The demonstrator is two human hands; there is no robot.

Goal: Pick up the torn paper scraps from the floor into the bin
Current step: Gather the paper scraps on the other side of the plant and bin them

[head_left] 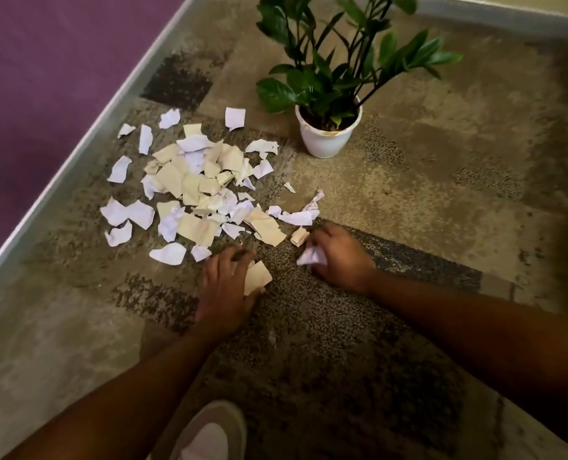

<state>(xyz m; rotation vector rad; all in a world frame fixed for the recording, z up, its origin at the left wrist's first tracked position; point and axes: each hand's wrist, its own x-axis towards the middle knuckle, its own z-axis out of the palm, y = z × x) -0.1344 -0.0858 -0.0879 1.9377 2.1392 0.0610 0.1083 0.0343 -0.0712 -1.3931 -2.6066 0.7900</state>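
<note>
Several torn paper scraps (193,184), white and beige, lie in a loose heap on the patterned carpet at centre left. My left hand (224,287) is down at the heap's near edge and holds a beige scrap (256,277) between thumb and fingers. My right hand (339,257) grips a crumpled white scrap (310,257) right beside a small rolled beige piece (299,235). No bin is in view.
A white pot (325,139) with a green leafy plant stands just right of the heap. A grey skirting strip (86,144) and a purple wall run along the left. A light shoe (209,433) shows at the bottom edge.
</note>
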